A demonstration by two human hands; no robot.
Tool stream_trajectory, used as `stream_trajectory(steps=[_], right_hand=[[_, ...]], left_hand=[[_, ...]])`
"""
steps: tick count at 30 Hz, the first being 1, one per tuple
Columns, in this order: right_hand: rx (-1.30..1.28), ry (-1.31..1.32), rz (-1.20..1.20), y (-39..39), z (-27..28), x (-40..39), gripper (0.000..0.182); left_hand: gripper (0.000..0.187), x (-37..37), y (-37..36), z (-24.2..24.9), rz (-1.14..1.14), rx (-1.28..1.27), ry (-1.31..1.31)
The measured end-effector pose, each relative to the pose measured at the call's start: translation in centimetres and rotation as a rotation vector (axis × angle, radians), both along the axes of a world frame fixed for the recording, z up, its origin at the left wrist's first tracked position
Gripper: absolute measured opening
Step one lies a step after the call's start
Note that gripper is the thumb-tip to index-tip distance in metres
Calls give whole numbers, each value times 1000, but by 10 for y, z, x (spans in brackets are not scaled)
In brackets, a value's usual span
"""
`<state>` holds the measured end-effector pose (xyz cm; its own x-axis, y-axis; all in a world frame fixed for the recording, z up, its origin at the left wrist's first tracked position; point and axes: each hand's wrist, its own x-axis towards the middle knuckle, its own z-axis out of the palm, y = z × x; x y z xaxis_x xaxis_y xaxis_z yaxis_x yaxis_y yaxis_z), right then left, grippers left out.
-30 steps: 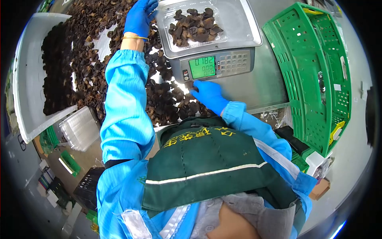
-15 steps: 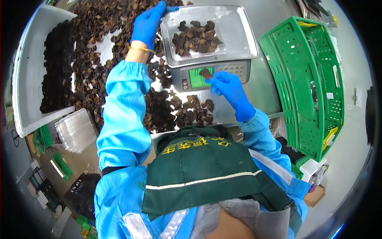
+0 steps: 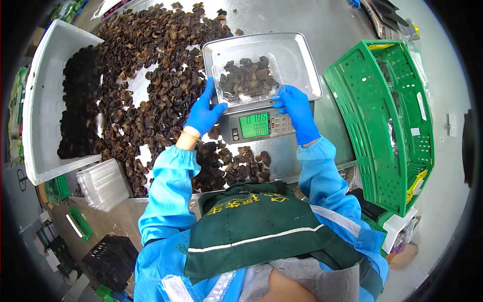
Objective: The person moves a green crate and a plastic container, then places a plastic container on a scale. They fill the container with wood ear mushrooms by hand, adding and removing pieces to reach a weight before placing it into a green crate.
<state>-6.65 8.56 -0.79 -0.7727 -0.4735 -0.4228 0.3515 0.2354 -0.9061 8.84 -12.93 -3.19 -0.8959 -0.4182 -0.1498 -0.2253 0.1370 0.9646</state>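
A clear plastic tray (image 3: 275, 64) of dark brown, curled wood ear mushrooms (image 3: 250, 79) sits over the metal pan (image 3: 298, 53) of a weighing scale. My left hand (image 3: 204, 110), in a blue glove, grips the tray's left near corner, thumb and forefinger spread around it. At the right near corner, my gloved right hand (image 3: 297, 110) pinches the rim with closed fingers. The scale's lit green display (image 3: 254, 126) reads about 0.188 on its top line. No loose mushroom piece shows in either hand.
Many loose mushrooms (image 3: 166, 95) cover the metal table left of the scale. A white foam box (image 3: 37, 110) lies tipped at far left, beside stacked clear trays (image 3: 103, 185). Green crates (image 3: 362, 121) stand at right.
My left hand has come down from the pan's far left corner to the tray. My right hand, which held a mushroom piece over the display, is now at the tray's right rim.
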Motion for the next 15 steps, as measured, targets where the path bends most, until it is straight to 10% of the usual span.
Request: stream_trajectory(steps=[11, 15], right_hand=[[70, 37, 4, 1, 5, -7, 27], [121, 107, -85, 29, 20, -11, 31]], left_hand=[[56, -4, 18, 17, 241, 619, -8], [49, 76, -21, 84, 432, 126, 80]])
